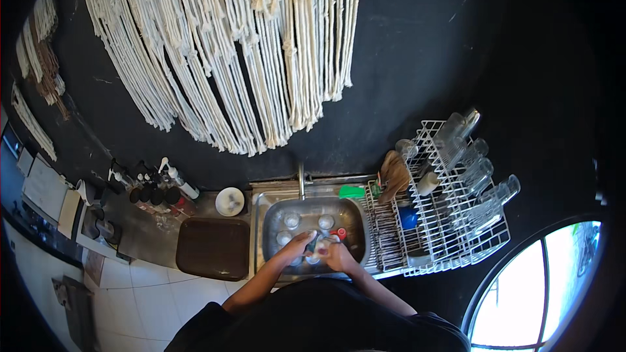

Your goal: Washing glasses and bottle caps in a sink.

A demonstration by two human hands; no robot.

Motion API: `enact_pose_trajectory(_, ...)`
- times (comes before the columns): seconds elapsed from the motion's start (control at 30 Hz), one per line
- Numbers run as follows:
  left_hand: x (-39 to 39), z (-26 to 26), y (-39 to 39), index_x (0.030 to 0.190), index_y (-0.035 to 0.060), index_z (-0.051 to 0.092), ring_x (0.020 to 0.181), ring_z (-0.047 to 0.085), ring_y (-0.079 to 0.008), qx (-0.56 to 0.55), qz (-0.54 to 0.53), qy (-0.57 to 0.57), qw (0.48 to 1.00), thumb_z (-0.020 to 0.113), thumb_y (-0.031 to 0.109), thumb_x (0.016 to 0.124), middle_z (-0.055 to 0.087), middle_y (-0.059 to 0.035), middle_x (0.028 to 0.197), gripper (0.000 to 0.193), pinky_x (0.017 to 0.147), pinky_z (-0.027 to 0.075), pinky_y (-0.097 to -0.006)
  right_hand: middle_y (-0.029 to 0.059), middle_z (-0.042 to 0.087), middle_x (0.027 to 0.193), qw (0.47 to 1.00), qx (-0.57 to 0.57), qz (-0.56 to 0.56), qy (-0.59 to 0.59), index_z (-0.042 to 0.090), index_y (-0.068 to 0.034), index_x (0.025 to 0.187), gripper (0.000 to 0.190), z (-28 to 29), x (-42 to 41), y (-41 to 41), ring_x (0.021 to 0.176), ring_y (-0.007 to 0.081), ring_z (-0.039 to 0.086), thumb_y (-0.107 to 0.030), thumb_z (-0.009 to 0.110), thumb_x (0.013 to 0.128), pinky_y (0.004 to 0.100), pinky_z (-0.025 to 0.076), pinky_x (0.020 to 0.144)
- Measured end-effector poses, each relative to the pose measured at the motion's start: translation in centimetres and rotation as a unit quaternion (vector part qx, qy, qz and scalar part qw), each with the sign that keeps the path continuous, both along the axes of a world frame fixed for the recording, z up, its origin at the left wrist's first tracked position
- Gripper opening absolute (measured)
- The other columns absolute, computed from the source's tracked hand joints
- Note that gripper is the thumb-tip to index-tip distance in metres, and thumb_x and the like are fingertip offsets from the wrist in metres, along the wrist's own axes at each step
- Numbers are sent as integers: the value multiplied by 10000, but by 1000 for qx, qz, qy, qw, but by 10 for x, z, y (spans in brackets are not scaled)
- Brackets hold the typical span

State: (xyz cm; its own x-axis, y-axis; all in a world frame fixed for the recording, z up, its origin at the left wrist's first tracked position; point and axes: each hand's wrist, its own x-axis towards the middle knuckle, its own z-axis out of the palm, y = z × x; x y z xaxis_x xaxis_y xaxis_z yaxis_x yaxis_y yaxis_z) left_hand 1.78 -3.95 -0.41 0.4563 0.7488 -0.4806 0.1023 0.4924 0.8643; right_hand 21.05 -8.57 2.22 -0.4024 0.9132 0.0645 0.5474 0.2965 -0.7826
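Observation:
Over the stainless steel sink basin (272,205), my two hands meet near the front rim. My left hand (296,246) is curled around what looks like a clear glass (312,246). Against it, my right hand (338,255) grips a pale, soft-looking item (322,245), perhaps a sponge; blur and fingers hide its shape. Several clear glasses stand in the basin, among them a back left glass (292,220), a back right glass (326,221) and a left glass (283,238). A red object (341,233) lies just beyond my right hand.
The faucet (301,183) rises behind the basin. To the right, a white wire rack (440,234) holds glass mugs (477,176); a green item (352,191) sits beside it. A brown tray (212,249), white bowl (230,202) and pump bottles (177,180) occupy the left counter.

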Motion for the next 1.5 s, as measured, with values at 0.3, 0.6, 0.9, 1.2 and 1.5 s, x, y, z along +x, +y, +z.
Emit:
enact_pose_trajectory(0.3,54,19,-16,1163,41,551,1111,555,-209,410,46,59,909,572,167,952,608,-93,1097,245,1005,398,-345,40,644,791,937,-239,-53,248,650,-51,1007,234,-15,49,21,646,144,610,-99,703,783,302,495,597)
enact_pose_trajectory(0.6,69,-78,-33,1338,35,451,624,502,-85,15,163,-22,986,623,378,931,604,-46,906,560,550,429,-241,155,686,1006,988,-128,89,21,641,-51,1079,328,-89,75,35,940,263,643,-120,709,766,368,484,854)
enact_pose_trajectory(0.9,54,-16,-37,1383,81,439,1054,548,-149,292,19,175,940,533,260,985,560,-98,1212,446,797,507,-277,43,652,1055,859,-375,-1,349,582,-19,1190,431,-117,60,31,971,151,596,-62,696,777,297,472,862)
enact_pose_trajectory(1.2,9,-39,-47,1281,92,536,747,561,-89,-164,184,-96,964,474,428,986,616,-42,1055,452,606,476,-213,198,659,983,982,-104,150,-40,590,-29,1165,365,-72,14,40,927,310,648,-103,634,810,390,493,827)
enact_pose_trajectory(1.5,-37,7,-30,1408,88,394,1238,500,-293,416,45,141,897,715,97,795,504,-149,1332,692,1023,402,-380,119,580,1191,785,-467,1,407,548,26,1184,353,-59,-15,42,1052,238,600,-40,630,848,339,484,901)
